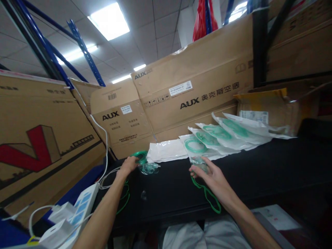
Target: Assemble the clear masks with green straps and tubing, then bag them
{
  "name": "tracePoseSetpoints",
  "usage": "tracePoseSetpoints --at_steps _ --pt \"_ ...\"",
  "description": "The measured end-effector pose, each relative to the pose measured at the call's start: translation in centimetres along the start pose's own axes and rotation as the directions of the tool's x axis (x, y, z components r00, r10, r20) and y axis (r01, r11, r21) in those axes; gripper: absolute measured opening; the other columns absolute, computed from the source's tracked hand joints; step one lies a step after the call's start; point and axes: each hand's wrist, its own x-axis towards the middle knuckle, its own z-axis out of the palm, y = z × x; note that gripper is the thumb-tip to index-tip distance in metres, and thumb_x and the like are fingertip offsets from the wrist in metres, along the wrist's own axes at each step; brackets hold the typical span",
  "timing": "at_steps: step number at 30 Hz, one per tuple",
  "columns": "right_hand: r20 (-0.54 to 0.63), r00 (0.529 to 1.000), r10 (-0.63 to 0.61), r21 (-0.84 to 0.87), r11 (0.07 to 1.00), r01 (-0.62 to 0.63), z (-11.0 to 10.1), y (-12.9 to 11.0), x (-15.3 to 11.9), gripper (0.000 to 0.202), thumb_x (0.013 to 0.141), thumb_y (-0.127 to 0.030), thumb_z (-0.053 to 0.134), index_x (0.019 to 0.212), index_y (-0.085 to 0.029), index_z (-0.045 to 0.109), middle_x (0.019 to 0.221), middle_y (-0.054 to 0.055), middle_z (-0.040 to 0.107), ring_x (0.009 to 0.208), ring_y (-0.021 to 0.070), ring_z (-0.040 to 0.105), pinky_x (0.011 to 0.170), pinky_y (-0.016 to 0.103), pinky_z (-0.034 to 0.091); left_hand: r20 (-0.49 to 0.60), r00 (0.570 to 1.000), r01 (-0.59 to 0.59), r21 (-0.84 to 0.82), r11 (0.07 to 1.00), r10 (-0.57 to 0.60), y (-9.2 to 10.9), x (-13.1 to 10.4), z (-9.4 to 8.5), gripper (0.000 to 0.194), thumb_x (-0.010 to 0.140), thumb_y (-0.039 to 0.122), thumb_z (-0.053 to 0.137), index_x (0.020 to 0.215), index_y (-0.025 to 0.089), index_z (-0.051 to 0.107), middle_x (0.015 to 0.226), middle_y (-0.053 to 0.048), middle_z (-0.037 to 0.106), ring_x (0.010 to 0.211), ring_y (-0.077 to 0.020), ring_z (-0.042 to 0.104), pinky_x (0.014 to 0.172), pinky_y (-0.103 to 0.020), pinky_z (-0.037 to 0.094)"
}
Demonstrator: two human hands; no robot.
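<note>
My right hand (207, 173) is closed around a clear plastic mask (199, 165), from which a green elastic strap (214, 202) hangs over the black table. At the left, my left hand (129, 165) reaches to a coil of green tubing (141, 156); its fingertips are partly hidden there, so its grip cannot be made out. Another clear mask (149, 168) lies just right of that hand. Behind them sit flat white pouches (167, 151) and, farther right, a fanned row of pouches with green tubing inside (218, 133).
Tall cardboard boxes (181, 100) stand along the back of the black table (166, 193). A white power strip (81, 211) with plugs and cables lies at the lower left. An opened carton (261, 103) sits at the back right.
</note>
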Motion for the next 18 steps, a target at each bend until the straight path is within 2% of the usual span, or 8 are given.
tracePoseSetpoints --at_steps 5,10,14,18 --pt "0.015 1.000 0.011 0.001 1.000 -0.011 0.0 0.1 -0.1 0.052 0.077 -0.053 0.077 0.112 -0.018 0.061 0.088 0.007 0.072 0.077 0.0191 0.066 0.074 0.032 0.051 0.008 0.996 -0.085 -0.040 0.996 0.085 -2.0 0.5 0.1 0.029 0.094 0.034 0.064 0.119 0.018 0.064 0.123 -0.009 0.064 0.110 -0.0245 0.063 0.093 -0.044 0.054" --pt "0.036 0.999 0.007 0.006 1.000 -0.007 0.0 0.4 0.0 0.051 0.078 -0.051 0.077 0.113 -0.018 0.060 0.089 0.006 0.072 0.077 0.0182 0.066 0.074 0.031 0.051 -0.042 0.989 -0.146 -0.109 0.983 0.143 -2.6 0.4 0.3 0.026 0.095 0.036 0.062 0.114 0.018 0.066 0.119 -0.008 0.066 0.109 -0.0240 0.064 0.094 -0.043 0.053" --pt "0.048 0.999 0.003 0.001 1.000 -0.003 -0.1 0.5 0.1 0.051 0.079 -0.052 0.076 0.114 -0.019 0.060 0.089 0.005 0.071 0.077 0.0176 0.066 0.074 0.031 0.050 -0.109 0.986 -0.146 -0.197 0.969 0.127 -2.7 0.5 0.5 0.026 0.096 0.037 0.061 0.111 0.017 0.066 0.114 -0.008 0.068 0.107 -0.0234 0.065 0.094 -0.044 0.053" --pt "0.066 0.998 0.000 -0.004 1.000 0.001 -0.1 0.4 0.1 0.050 0.081 -0.051 0.075 0.117 -0.020 0.060 0.090 0.004 0.070 0.078 0.0175 0.065 0.075 0.031 0.050 -0.194 0.980 -0.104 -0.338 0.936 0.039 -3.1 0.7 0.5 0.030 0.097 0.040 0.059 0.112 0.015 0.065 0.110 -0.008 0.069 0.102 -0.0222 0.067 0.093 -0.045 0.053"
